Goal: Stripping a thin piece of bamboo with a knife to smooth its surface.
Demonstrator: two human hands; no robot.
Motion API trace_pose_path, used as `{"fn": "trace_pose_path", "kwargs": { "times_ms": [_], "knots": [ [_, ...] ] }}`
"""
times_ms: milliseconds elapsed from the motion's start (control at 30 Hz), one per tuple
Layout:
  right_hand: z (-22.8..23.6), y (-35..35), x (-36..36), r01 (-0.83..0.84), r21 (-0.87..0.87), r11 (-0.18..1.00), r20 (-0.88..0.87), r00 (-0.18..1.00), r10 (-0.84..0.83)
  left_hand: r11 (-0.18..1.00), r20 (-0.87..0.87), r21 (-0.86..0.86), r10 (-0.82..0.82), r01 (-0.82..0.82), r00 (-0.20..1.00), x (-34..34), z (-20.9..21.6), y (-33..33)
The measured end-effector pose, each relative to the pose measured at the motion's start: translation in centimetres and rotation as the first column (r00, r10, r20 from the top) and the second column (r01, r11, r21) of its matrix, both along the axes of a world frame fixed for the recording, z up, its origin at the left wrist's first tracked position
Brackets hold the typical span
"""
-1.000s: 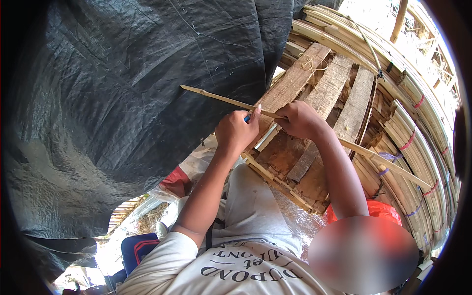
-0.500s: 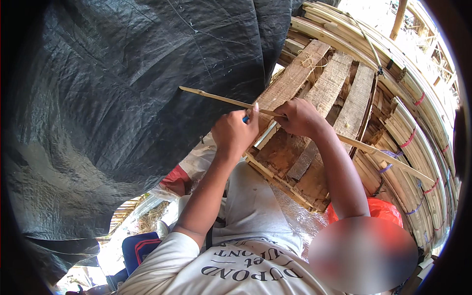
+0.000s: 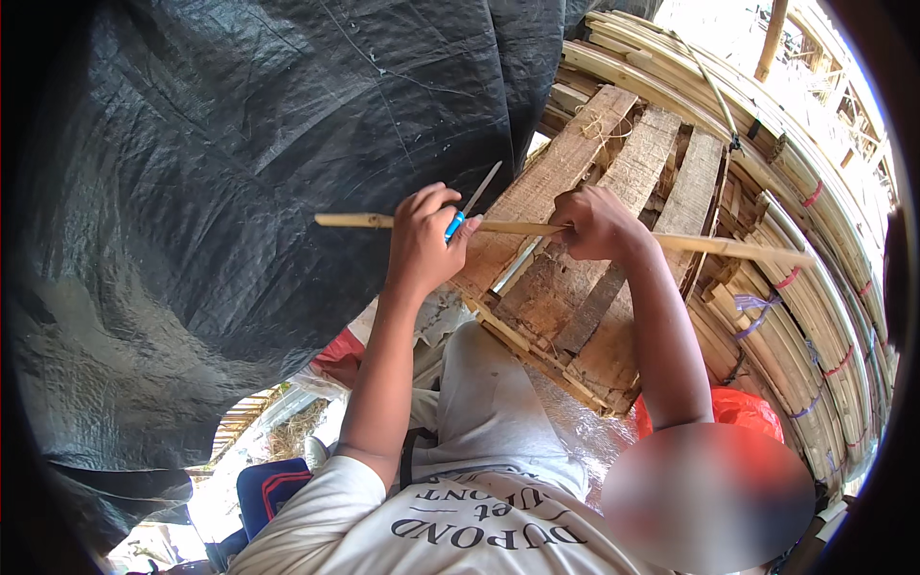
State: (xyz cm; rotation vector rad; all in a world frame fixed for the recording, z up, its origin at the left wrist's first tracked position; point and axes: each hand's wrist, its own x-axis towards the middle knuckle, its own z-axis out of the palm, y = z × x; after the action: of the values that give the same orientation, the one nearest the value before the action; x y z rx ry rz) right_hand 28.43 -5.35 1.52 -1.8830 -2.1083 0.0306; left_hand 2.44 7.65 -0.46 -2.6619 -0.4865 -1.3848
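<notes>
My left hand (image 3: 422,240) is closed on a small knife (image 3: 470,209) with a blue handle, its thin blade pointing up and to the right. A long thin bamboo stick (image 3: 728,249) runs almost level across the view and passes behind the left hand's fingers. My right hand (image 3: 594,220) grips the stick near its middle, a short way right of the knife. The blade sits just above the stick, between the two hands.
A black plastic tarp (image 3: 240,192) fills the left and top. Rough wooden planks (image 3: 613,172) lie behind the hands, with bundles of bamboo strips (image 3: 824,287) tied with coloured bands curving down the right side. An orange bag (image 3: 738,407) lies at the lower right.
The stick has swung from a downward slant to nearly level. Both hands rose slightly with it, and the knife blade now stands clear above the left hand.
</notes>
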Motion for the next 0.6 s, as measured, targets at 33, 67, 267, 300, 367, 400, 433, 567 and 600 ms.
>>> {"fn": "trace_pose_path", "kwargs": {
  "times_ms": [33, 67, 267, 300, 367, 400, 433, 567, 600],
  "knots": [
    [-0.4, 0.1, 0.3, -0.038, 0.093, 0.995, 0.004, 0.999, 0.038, 0.974, -0.055, -0.225, -0.051, 0.037, 0.997, 0.0, -0.6, 0.3],
    [-0.5, 0.2, 0.4, -0.032, 0.097, 0.995, 0.009, 0.999, 0.032, 0.896, -0.093, -0.44, -0.116, 0.063, 0.989, 0.2, -0.5, 0.3],
    [-0.9, 0.7, -0.1, 0.094, 0.124, 0.988, 0.047, 0.994, -0.101, 0.9, -0.123, -0.436, -0.042, -0.016, 0.992, 0.5, -1.6, -0.7],
    [-0.9, 0.8, -0.6, 0.056, 0.264, 0.963, 0.014, 0.998, -0.062, 0.895, -0.118, -0.446, -0.041, -0.016, 0.992, 0.6, -1.8, -0.8],
    [-1.2, 1.4, -2.0, 0.053, 0.386, 0.921, -0.121, 0.993, -0.006, 0.892, -0.111, -0.452, -0.034, -0.02, 0.993, 0.7, -2.7, -0.9],
    [-0.9, 1.5, -3.0, 0.05, 0.387, 0.921, -0.118, 0.993, -0.005, 0.925, -0.118, -0.38, -0.024, -0.023, 0.993, 0.9, -3.3, -1.1],
    [-0.4, 1.4, -3.9, 0.046, 0.362, 0.931, -0.141, 0.99, 0.006, 0.952, -0.125, -0.306, -0.013, -0.027, 0.992, 1.0, -4.0, -1.2],
    [-1.4, 1.7, -5.6, -0.077, 0.322, 0.944, -0.191, 0.971, 0.144, 0.949, -0.208, -0.301, 0.03, -0.093, 0.978, 1.3, -3.6, -2.5],
    [-1.7, 2.0, -5.9, -0.077, 0.323, 0.943, -0.191, 0.971, 0.145, 0.95, -0.208, -0.3, 0.03, -0.092, 0.978, 1.5, -3.4, -2.8]
  ]
}}
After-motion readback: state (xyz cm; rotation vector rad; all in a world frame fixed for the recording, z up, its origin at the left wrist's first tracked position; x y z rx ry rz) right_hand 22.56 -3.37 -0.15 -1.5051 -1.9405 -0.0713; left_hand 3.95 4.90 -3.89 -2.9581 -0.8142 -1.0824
